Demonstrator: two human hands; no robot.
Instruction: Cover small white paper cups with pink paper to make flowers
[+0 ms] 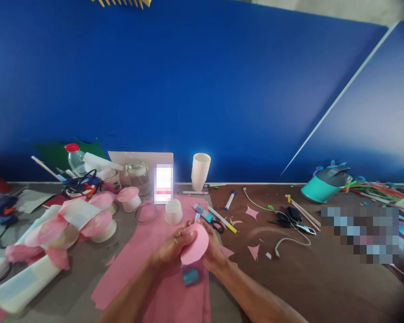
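Observation:
Over the pink paper sheets (148, 269), my left hand (172, 246) pinches a round pink paper disc (195, 246), its thumb on the front face. My right hand (216, 255) closes around the disc's right edge; most of its fingers are hidden behind the paper. A small pale strip (197, 217) shows at the top of the disc, too small to name. Just below the disc lies a small blue-ended object (190, 277), partly covered. An upturned white paper cup (173, 211) stands beyond my hands. Black scissor handles (218, 225) show beside my right hand.
A stack of white cups (201, 172) stands by the blue wall. Several pink-topped cups (97, 222) crowd the left. Markers (230, 200), pink scraps (253, 252) and a white cable (291, 238) lie right. A turquoise bucket (323, 186) lies farther right.

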